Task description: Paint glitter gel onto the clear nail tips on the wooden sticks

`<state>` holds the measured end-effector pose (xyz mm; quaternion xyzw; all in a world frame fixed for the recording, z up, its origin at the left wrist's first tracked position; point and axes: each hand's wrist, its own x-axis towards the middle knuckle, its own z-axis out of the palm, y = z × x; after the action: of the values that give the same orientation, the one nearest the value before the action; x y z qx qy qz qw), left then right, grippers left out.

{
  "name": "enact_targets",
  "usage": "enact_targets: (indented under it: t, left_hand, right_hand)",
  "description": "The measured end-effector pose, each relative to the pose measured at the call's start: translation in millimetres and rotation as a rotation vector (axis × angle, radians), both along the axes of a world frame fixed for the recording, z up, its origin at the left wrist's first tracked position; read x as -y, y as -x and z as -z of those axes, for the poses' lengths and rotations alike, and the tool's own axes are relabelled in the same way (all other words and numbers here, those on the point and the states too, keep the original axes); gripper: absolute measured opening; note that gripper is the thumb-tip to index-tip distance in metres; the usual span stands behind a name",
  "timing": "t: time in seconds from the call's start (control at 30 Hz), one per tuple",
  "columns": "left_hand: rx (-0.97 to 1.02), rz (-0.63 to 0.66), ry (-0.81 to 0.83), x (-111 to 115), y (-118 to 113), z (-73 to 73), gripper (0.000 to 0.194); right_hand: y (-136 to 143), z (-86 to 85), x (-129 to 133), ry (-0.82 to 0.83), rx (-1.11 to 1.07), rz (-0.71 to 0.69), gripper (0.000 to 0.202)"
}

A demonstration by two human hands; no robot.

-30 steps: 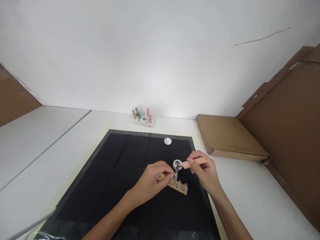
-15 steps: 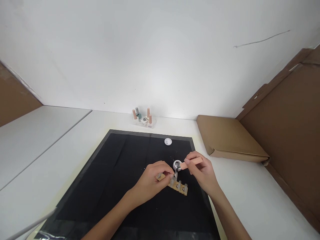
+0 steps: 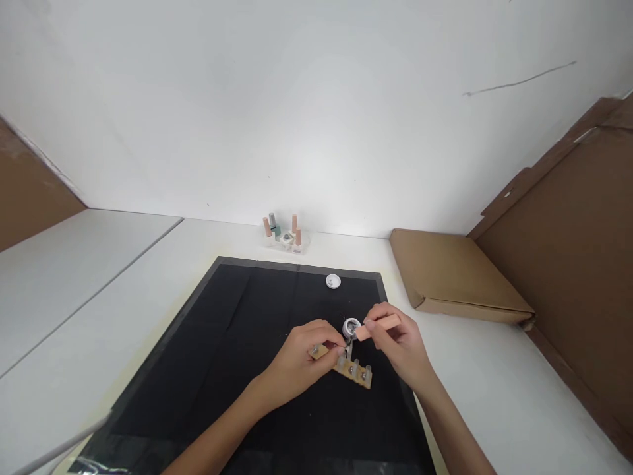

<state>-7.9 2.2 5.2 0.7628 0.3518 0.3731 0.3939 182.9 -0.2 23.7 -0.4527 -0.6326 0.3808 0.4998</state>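
My left hand (image 3: 316, 353) is closed in a pinch at a small pale strip (image 3: 349, 348) with a dark end, perhaps a false nail. Beneath those fingers lies a tan holder board (image 3: 352, 373) carrying several clear pegs, partly covered by the hand. My right hand (image 3: 398, 340) grips a peach-coloured brush handle (image 3: 380, 326), slanted with its lower end toward the strip. Just beyond the fingertips stands an open white jar (image 3: 351, 327) with grey contents. The brush's bristles cannot be clearly made out.
A black mat (image 3: 237, 369) lies under the work, with a round white lid (image 3: 333, 282) near its far edge. Behind it, a clear tray (image 3: 301, 249) holds several polish bottles against the wall. A flat cardboard box (image 3: 459, 274) lies to the right.
The lower end of the brush handle has dipped slightly toward the strip, and its dark tip no longer shows clearly. My left hand keeps its pinch in nearly the same place.
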Motion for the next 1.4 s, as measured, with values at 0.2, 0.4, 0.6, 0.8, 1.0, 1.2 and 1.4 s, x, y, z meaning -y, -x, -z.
enact_targets:
  t: [0.2,0.4,0.6,0.8,1.0,1.2,1.4]
  left_hand:
    - [0.01,0.001,-0.009,0,1,0.6,0.015]
    - [-0.009,0.002,-0.004,0,0,-1.2,0.015]
    - [0.018,0.0,-0.031,-1,0,-0.6,0.014]
    - [0.027,0.003,-0.034,0,1,-1.4,0.014]
    - [0.039,0.017,-0.029,0,2,-0.8,0.015]
    - [0.059,0.024,-0.014,-1,2,1.2,0.016]
    - [0.073,0.028,0.015,-2,3,1.9,0.017]
  right_hand:
    - [-5,5.3,-1,-0.026,-0.065,-0.007,0.017]
    - [-2,-1.8,2,-0.05,-0.004,-0.13,0.021]
    - [2,0.1,-1,0.015,-0.056,0.056,0.022]
    - [-4,8.6,0,0.019,-0.17,-0.022,0.025]
    - [-1,1.9,0,0.02,-0.106,-0.009,0.025]
    - [-3,9.0,-2,0.047,-0.163,0.065,0.025]
    - [-4,6.0,1,0.017,-0.133,-0.057,0.027]
